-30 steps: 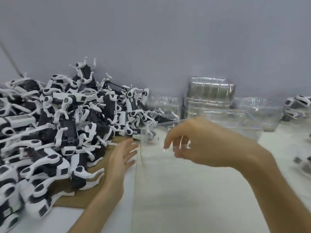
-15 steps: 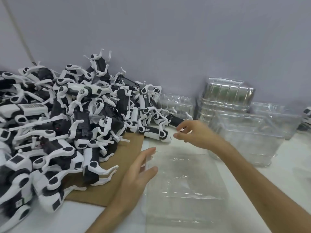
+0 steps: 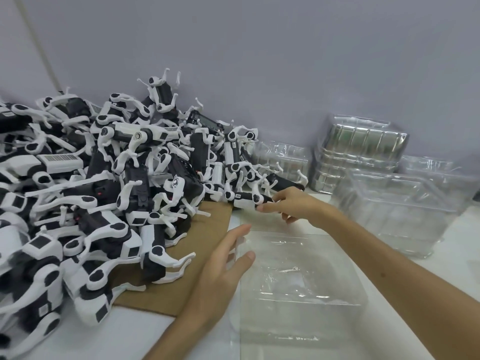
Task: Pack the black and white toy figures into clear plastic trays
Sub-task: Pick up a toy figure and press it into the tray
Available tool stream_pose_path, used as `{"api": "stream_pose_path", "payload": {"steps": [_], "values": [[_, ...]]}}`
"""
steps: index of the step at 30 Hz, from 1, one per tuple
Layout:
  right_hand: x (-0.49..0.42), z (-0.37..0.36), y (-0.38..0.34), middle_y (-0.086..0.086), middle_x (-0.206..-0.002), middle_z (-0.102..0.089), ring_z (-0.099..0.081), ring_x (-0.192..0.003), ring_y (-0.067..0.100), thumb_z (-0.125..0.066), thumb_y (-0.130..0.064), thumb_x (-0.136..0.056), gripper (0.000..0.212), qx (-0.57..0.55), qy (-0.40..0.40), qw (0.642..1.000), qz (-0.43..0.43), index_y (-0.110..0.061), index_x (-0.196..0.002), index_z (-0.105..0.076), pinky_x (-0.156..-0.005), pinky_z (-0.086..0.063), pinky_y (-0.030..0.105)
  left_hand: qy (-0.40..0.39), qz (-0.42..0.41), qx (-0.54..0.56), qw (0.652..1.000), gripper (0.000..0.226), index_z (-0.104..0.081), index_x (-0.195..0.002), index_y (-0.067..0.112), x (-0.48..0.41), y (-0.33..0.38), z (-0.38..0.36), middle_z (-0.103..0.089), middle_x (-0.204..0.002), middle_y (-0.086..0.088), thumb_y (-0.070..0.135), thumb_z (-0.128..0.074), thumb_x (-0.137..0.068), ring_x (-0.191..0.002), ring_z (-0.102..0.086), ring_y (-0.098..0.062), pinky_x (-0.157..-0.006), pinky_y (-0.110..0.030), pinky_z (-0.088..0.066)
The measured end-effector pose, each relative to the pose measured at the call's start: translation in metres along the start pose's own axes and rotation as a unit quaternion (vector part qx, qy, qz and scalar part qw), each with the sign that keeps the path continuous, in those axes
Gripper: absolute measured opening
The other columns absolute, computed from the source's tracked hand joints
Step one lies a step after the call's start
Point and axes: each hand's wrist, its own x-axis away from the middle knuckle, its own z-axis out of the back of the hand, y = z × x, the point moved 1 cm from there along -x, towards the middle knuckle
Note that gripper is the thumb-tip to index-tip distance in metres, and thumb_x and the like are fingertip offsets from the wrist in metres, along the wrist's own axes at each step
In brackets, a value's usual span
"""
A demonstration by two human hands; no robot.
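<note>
A large heap of black and white toy figures (image 3: pixel 104 193) covers the left half of the table, partly on a brown cardboard sheet (image 3: pixel 207 235). An empty clear plastic tray (image 3: pixel 298 287) lies flat in front of me. My left hand (image 3: pixel 223 266) has straight fingers that rest against the tray's left edge. My right hand (image 3: pixel 291 203) reaches to the heap's right end, and its thumb and fingers pinch one toy figure (image 3: pixel 246 200) that lies at the edge of the pile.
Stacks of clear trays (image 3: pixel 361 152) stand against the grey wall at the back right. A deeper clear tray (image 3: pixel 400 211) sits in front of them, and a lower stack of clear trays (image 3: pixel 283 159) is behind the heap's right end. The table top (image 3: pixel 130 333) is white.
The clear tray came down flat onto the table. My right hand let go of it and reached left to a figure at the pile's edge. My left hand stayed at the tray's left side.
</note>
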Motion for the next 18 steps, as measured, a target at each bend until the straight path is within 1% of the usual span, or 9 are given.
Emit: {"api": "stream_pose_path", "payload": {"steps": [2,5,7,8,10,12,14,16,18], "values": [[0.010,0.004,-0.001,0.003,-0.082,-0.059,-0.064,-0.064,0.010,-0.086,-0.049,-0.070,0.052,-0.019,0.035,0.999,0.016,-0.009,-0.091,-0.059,-0.058,-0.053,0.023,0.003,0.003,0.003,1.000,0.048,-0.055,-0.131,0.040,0.001,0.001,0.000,-0.057,-0.132,0.028,0.039,-0.058,-0.083,-0.127,-0.045,0.012,-0.102,-0.015,-0.037],[0.028,0.013,-0.003,0.012,-0.095,-0.071,-0.072,-0.085,0.017,-0.089,-0.042,-0.067,0.055,-0.061,0.089,0.993,0.041,-0.006,-0.100,-0.066,-0.072,-0.060,0.031,0.012,0.000,0.003,1.000,0.047,-0.055,-0.130,0.038,0.004,0.003,0.000,-0.057,-0.131,0.026,0.039,-0.058,-0.082,-0.125,-0.047,0.011,-0.102,-0.015,-0.037],[0.043,0.021,-0.005,0.011,-0.096,-0.070,-0.069,-0.091,0.021,-0.089,-0.037,-0.067,0.047,-0.109,0.113,0.986,0.056,-0.011,-0.100,-0.067,-0.084,-0.057,0.037,0.022,-0.004,0.004,1.000,0.045,-0.055,-0.127,0.036,0.006,0.005,0.000,-0.058,-0.130,0.026,0.038,-0.059,-0.082,-0.124,-0.049,0.010,-0.102,-0.018,-0.039],[0.051,0.025,-0.006,0.007,-0.096,-0.069,-0.067,-0.094,0.020,-0.088,-0.033,-0.069,0.042,-0.147,0.117,0.980,0.065,-0.015,-0.100,-0.066,-0.088,-0.055,0.037,0.026,-0.005,0.006,1.000,0.043,-0.055,-0.125,0.036,0.006,0.005,0.000,-0.058,-0.128,0.027,0.037,-0.059,-0.082,-0.122,-0.050,0.011,-0.100,-0.017,-0.039],[0.068,0.032,-0.010,0.003,-0.108,-0.071,-0.068,-0.103,0.018,-0.084,-0.026,-0.072,0.042,-0.252,0.111,0.958,0.085,-0.015,-0.106,-0.062,-0.093,-0.052,0.035,0.033,-0.005,0.010,0.999,0.041,-0.054,-0.122,0.036,0.007,0.006,0.000,-0.058,-0.123,0.033,0.037,-0.060,-0.081,-0.119,-0.050,0.013,-0.094,-0.013,-0.040],[0.086,0.039,-0.011,0.006,-0.118,-0.071,-0.068,-0.110,0.020,-0.077,-0.025,-0.078,0.041,-0.373,0.100,0.916,0.113,-0.011,-0.113,-0.060,-0.097,-0.048,0.036,0.036,-0.004,0.009,0.999,0.040,-0.054,-0.120,0.037,0.007,0.006,-0.001,-0.058,-0.121,0.034,0.037,-0.060,-0.081,-0.118,-0.051,0.013,-0.093,-0.012,-0.039],[0.105,0.047,-0.008,0.006,-0.119,-0.070,-0.064,-0.119,0.023,-0.066,-0.029,-0.081,0.035,-0.477,0.087,0.863,0.142,-0.015,-0.113,-0.062,-0.103,-0.045,0.038,0.036,-0.002,0.009,0.999,0.039,-0.055,-0.119,0.037,0.006,0.004,0.000,-0.060,-0.122,0.028,0.037,-0.061,-0.081,-0.119,-0.052,0.009,-0.094,-0.016,-0.040],[0.122,0.052,-0.003,0.004,-0.114,-0.070,-0.064,-0.118,0.025,-0.065,-0.035,-0.081,0.037,-0.576,0.077,0.800,0.152,-0.017,-0.113,-0.063,-0.102,-0.047,0.039,0.036,0.004,0.013,0.999,0.039,-0.056,-0.118,0.039,0.005,0.003,0.000,-0.060,-0.126,0.020,0.038,-0.062,-0.080,-0.118,-0.054,0.006,-0.095,-0.021,-0.042],[0.133,0.053,0.002,0.003,-0.109,-0.069,-0.066,-0.112,0.024,-0.065,-0.043,-0.086,0.044,-0.656,0.073,0.740,0.131,-0.013,-0.117,-0.063,-0.098,-0.050,0.039,0.037,0.001,0.009,0.999,0.036,-0.058,-0.115,0.041,0.004,0.003,-0.001,-0.061,-0.126,0.016,0.037,-0.064,-0.080,-0.118,-0.056,0.004,-0.096,-0.023,-0.043]]}}
